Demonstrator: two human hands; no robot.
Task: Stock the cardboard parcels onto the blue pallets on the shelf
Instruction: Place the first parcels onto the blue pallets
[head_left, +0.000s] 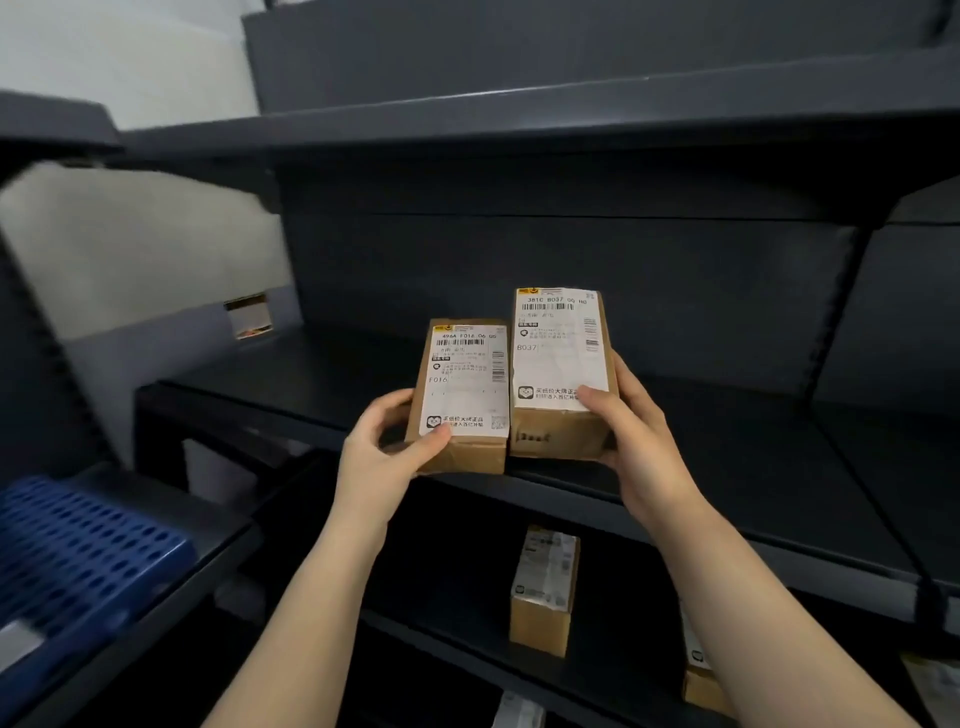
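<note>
Cardboard parcels, two small brown boxes with white shipping labels, sit side by side at the front edge of the dark grey metal shelf (675, 426), touching each other. Nearest the camera, both bare forearms reach up from below. The left hand (382, 452) grips the left cardboard parcel (465, 395) at its near left corner, thumb curled over the label's lower edge and fingers wrapped round the left side. The right hand (631, 436) holds the taller right cardboard parcel (561, 364), thumb pressed on the label near its bottom and fingers curled round the right side. Below, on a lower shelf, stands another small brown labelled box (545, 592), with part of a further box (701, 680) at the right, partly hidden by the right forearm. At lower left a blue perforated plastic pallet (78, 551) lies on a neighbouring dark shelf, well apart from the held parcels. Beyond the parcels the shelf's dark back panel (519, 260) rises to the next shelf above (519, 119)
</note>
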